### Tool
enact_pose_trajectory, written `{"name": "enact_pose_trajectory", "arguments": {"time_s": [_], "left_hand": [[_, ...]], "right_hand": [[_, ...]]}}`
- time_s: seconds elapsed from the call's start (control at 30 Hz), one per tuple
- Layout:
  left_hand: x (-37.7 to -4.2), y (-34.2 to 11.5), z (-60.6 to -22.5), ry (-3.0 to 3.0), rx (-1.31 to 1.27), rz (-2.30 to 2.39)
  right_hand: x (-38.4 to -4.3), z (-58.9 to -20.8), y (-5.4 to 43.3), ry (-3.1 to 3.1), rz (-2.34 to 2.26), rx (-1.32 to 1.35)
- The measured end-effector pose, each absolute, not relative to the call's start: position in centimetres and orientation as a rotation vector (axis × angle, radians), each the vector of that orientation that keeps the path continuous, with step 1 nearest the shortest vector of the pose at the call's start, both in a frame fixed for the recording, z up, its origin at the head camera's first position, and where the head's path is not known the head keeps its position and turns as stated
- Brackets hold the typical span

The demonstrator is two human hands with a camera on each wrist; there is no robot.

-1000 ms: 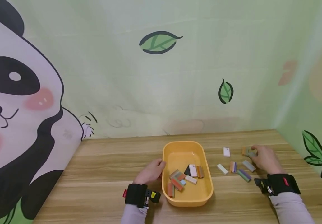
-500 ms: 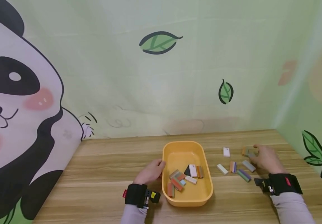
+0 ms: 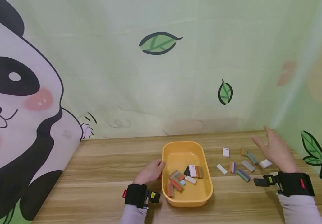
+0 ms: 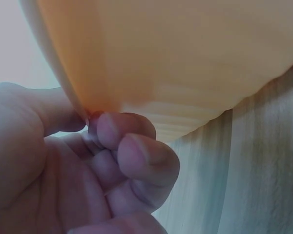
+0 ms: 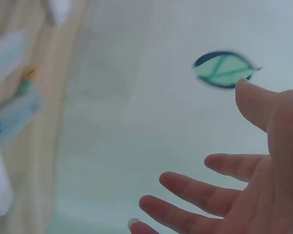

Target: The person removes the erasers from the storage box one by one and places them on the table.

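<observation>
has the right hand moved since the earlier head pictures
Yes: the right hand has moved up and to the right in the head view, judged against the fixed small leaf print.

Passage into tray from above; rim bars sides; blocks clutter right.

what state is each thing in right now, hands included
tub: upright, open-topped, partly filled
blocks inside: lying jumbled, some overlapping
loose blocks: scattered on the table, right of the tub
left hand: gripping the tub's rim
right hand: fingers spread, holding nothing
</observation>
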State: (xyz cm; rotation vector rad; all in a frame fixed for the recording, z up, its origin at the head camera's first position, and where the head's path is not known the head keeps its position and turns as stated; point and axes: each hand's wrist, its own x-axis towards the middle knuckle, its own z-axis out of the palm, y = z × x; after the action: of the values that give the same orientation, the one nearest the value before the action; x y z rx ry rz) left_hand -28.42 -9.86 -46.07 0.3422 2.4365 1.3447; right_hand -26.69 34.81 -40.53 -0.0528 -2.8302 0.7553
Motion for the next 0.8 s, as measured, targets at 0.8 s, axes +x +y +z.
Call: {"name": "enact_pose_trajectory", "arguments": {"time_s": [0.8], "left_hand": [[-28.2, -10.0, -46.2, 2.429, 0.363, 1.358]], "right_hand": [[-26.2, -42.5, 20.9, -2.981, 0.621, 0.296]]}}
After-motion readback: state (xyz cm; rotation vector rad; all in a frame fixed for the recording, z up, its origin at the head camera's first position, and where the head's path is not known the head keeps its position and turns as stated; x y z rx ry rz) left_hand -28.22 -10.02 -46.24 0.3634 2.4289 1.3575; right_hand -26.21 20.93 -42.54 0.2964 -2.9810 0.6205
